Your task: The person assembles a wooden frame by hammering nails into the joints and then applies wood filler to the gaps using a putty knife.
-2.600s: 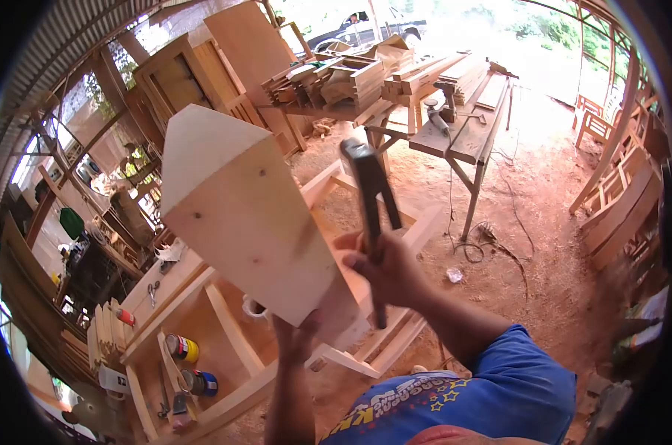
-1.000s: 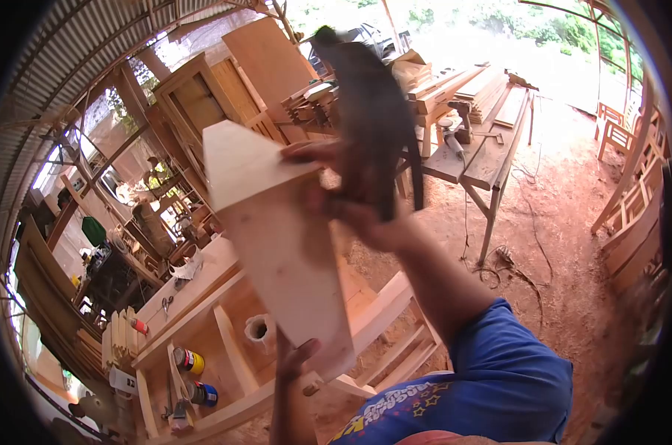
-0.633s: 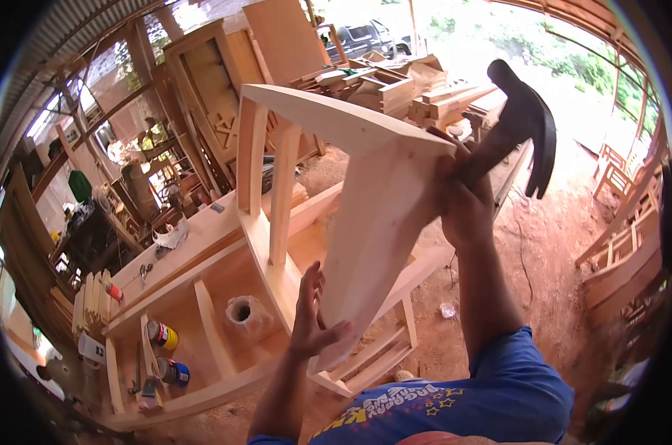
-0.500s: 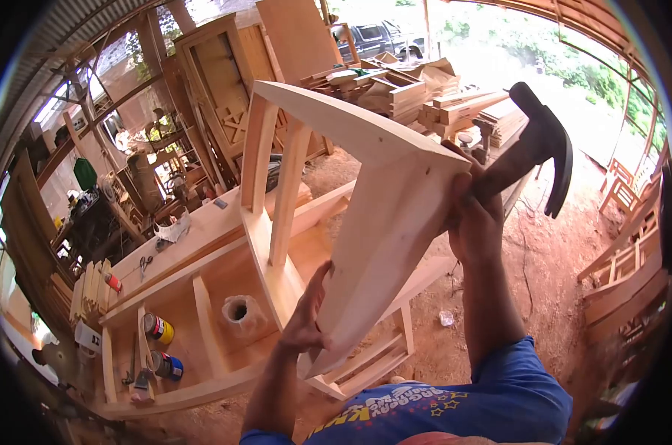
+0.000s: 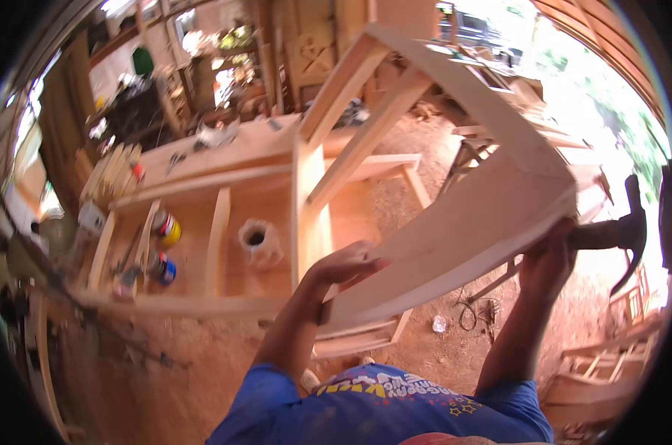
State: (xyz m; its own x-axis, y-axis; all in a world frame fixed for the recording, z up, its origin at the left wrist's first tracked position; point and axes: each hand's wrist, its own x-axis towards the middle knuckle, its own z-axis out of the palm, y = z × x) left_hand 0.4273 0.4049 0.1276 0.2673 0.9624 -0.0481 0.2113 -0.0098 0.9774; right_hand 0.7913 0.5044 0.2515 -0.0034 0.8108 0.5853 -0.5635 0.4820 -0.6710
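A pale wooden frame [image 5: 458,230] with a broad curved board and narrower slats is tilted up in front of me. My left hand [image 5: 345,265] grips the near left end of its broad board, fingers lying over the wood. Beneath the frame's right corner, my right hand [image 5: 547,259] supports the wood and also holds a claw hammer [image 5: 631,231], its dark head pointing out to the right. The fingers under the board are partly hidden. Behind the frame lies a larger wooden carcass [image 5: 218,245] with crosswise dividers.
Inside the carcass stand a yellow-labelled can [image 5: 167,228], a blue-labelled can [image 5: 162,268] and a plastic-wrapped round container [image 5: 258,236]. Scissors [image 5: 175,160] lie on a plank behind. Wooden chair parts [image 5: 610,363] are at the right, and a cable [image 5: 469,317] lies on the dirt floor.
The wooden frame has swung to the right and tipped flatter, with both hands moving along. The hammer has moved right and lower in my right hand. The camera view has turned.
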